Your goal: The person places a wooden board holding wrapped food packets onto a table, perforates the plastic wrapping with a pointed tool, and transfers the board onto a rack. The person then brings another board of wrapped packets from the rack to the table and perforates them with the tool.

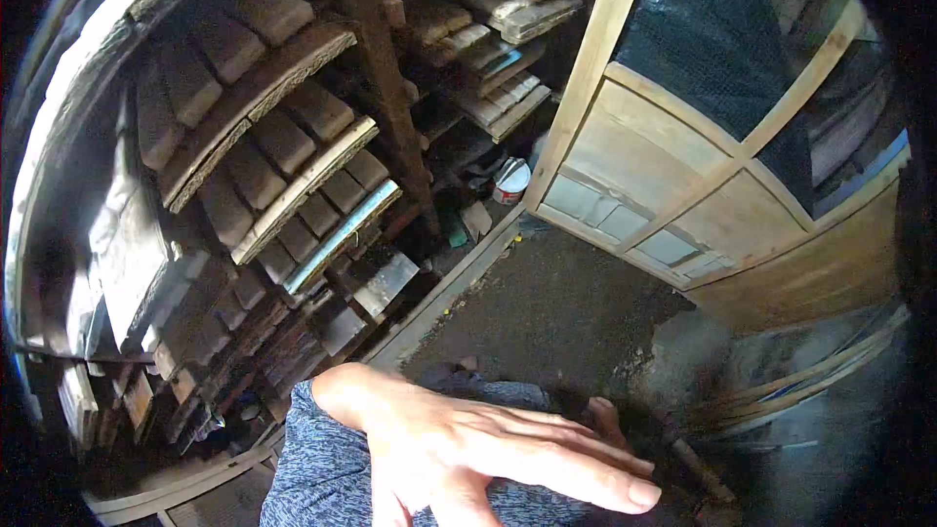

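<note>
My left hand point(459, 439) reaches across the lower middle from the left, its back brightly lit and facing up. Its fingers stretch to the right, slightly spread, and nothing shows in them. Behind and below them is blue-grey mottled fabric point(532, 503), like that of my left sleeve point(317, 459). Whether the hand rests on this cloth or hovers over it I cannot tell. Past the fingers, a dim skin-coloured bit point(605, 420) shows, apparently part of my right hand; its fingers are mostly hidden in shadow.
Wooden racks on the left carry boards point(264, 161) lined with brown brick-like blocks point(249, 176). More loaded boards point(512, 15) stand behind a post. A white bucket point(511, 181) sits by a wood-framed panel point(673, 151) with dark mesh. Dark ground point(547, 298) lies ahead; long strips point(820, 381) lean at right.
</note>
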Available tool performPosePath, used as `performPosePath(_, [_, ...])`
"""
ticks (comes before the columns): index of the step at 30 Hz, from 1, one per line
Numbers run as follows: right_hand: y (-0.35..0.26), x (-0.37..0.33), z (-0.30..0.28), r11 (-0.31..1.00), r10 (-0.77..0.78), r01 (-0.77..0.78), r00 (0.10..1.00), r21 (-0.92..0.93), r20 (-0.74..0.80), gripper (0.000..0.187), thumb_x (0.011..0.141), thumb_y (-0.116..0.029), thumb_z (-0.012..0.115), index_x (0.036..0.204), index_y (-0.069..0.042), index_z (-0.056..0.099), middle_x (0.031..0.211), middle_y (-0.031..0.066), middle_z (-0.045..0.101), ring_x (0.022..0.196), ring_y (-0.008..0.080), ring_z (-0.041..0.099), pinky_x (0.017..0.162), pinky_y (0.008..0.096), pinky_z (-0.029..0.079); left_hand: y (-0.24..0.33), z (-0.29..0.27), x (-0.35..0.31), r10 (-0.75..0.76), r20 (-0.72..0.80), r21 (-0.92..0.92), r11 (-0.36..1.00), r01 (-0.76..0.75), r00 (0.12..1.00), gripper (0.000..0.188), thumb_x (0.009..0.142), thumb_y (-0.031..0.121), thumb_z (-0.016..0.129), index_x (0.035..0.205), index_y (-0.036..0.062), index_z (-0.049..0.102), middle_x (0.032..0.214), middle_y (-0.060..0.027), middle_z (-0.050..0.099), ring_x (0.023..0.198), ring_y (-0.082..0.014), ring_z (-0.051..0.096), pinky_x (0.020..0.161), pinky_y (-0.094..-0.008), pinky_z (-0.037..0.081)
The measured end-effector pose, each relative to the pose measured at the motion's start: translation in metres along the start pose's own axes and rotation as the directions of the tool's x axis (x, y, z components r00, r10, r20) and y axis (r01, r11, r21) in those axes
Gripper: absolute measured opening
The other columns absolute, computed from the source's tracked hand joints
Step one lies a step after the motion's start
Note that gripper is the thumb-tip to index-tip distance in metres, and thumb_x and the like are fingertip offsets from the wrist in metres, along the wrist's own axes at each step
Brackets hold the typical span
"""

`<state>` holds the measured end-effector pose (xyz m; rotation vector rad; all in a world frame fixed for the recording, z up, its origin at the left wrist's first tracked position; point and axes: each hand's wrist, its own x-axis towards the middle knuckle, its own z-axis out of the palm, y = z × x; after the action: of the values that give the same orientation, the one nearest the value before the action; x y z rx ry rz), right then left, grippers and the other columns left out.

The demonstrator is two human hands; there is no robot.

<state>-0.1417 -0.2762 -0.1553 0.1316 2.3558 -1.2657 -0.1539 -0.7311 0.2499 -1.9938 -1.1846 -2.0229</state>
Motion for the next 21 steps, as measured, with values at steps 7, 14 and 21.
performPosePath(7, [-0.004,0.112,0.006,0.879,0.286,-0.251,0.958,0.406,-0.026,0.025,0.092,-0.025,0.066,0.104,-0.003,0.064,0.082,0.0036,0.062,0.073,0.0181,0.064,0.059,0.0372,0.05,-0.065,-0.028,-0.001,0.242,-0.365,-0.092,0.952,-0.293,0.899,0.061,0.082,0.058,0.067,0.129,0.0201,0.063,0.144,-0.0408,0.03,0.13,-0.0563,0.038,0.101,-0.0671,0.038])
performPosePath(14, [0.221,0.184,-0.072,0.964,0.15,-0.192,0.963,0.183,0.222,0.034,0.093,-0.029,0.065,0.112,-0.001,0.066,0.095,0.0105,0.07,0.08,0.0199,0.067,0.068,0.0386,0.055,-0.139,-0.037,0.028,0.27,-0.281,0.132,0.961,-0.242,0.921,0.063,0.082,0.063,0.064,0.13,0.0215,0.062,0.143,-0.0404,0.033,0.13,-0.0555,0.038,0.099,-0.0662,0.039])
performPosePath(21, [0.191,0.229,-0.186,0.976,0.133,-0.107,0.982,-0.192,0.131,0.037,0.091,-0.034,0.067,0.109,-0.002,0.067,0.087,0.0079,0.069,0.077,0.0181,0.064,0.066,0.0366,0.051,-0.252,-0.024,0.126,0.122,-0.127,0.144,0.984,-0.103,0.984,0.067,0.082,0.067,0.06,0.134,0.024,0.059,0.141,-0.0404,0.036,0.129,-0.0552,0.041,0.098,-0.0656,0.041])
